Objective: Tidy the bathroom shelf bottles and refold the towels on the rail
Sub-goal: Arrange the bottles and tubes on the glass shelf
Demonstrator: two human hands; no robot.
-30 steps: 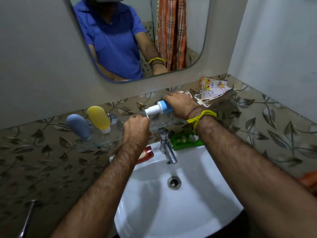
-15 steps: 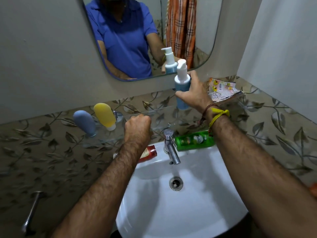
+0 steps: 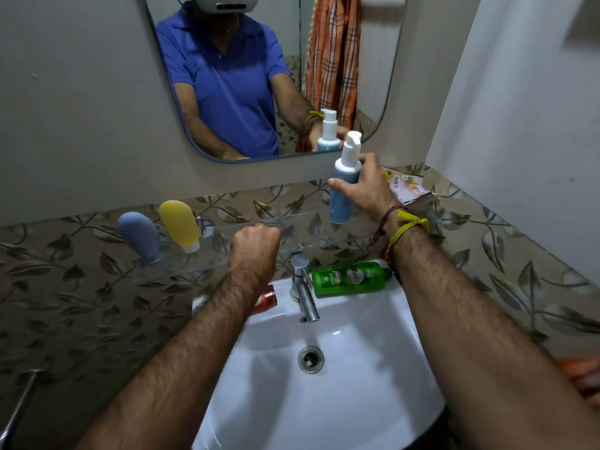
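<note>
My right hand (image 3: 368,190) grips a blue pump bottle (image 3: 343,193) with a white pump, upright over the right part of the glass shelf (image 3: 227,251). My left hand (image 3: 255,246) is a closed fist at the shelf's front edge, holding nothing that I can see. A grey-blue squeeze bottle (image 3: 138,235) and a yellow squeeze bottle (image 3: 180,225) stand cap-down on the shelf's left end. A green bottle (image 3: 350,278) lies on its side on the basin rim behind the tap. A red bottle (image 3: 266,298) lies partly hidden under my left forearm.
A crumpled printed sachet (image 3: 406,186) lies at the shelf's right end. The chrome tap (image 3: 303,287) rises over the white basin (image 3: 357,368). The mirror (image 3: 266,76) reflects an orange checked towel (image 3: 334,60). A metal rail (image 3: 19,407) shows at lower left.
My right hand lifted the blue pump bottle from lying on the shelf to upright, then lowered it slightly. The green bottle came into view. My left fist stayed put.
</note>
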